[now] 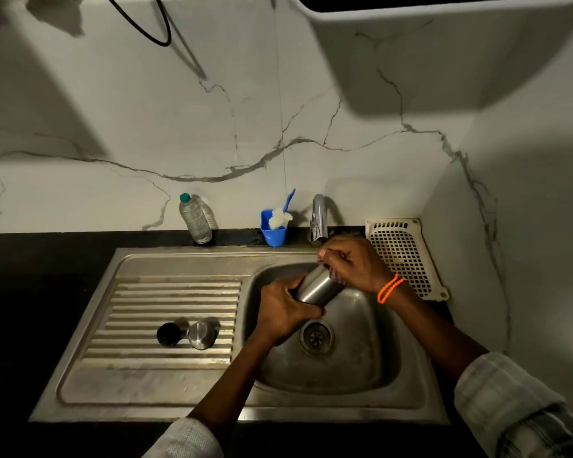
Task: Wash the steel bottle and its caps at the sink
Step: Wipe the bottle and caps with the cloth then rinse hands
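Item: steel bottle (316,287), tilted over the sink (361,358) basin, its upper end under the tap (320,219). Your left hand (283,312) grasps its lower end; your right hand (354,266) is curled round its upper end, orange band (389,288) at the wrist. Black cap (168,334) and steel cap (201,334): side by side on the sink's ribbed drainboard. Behind the sink: plastic bottle (196,219), blue holder (273,231) with brush (280,217).
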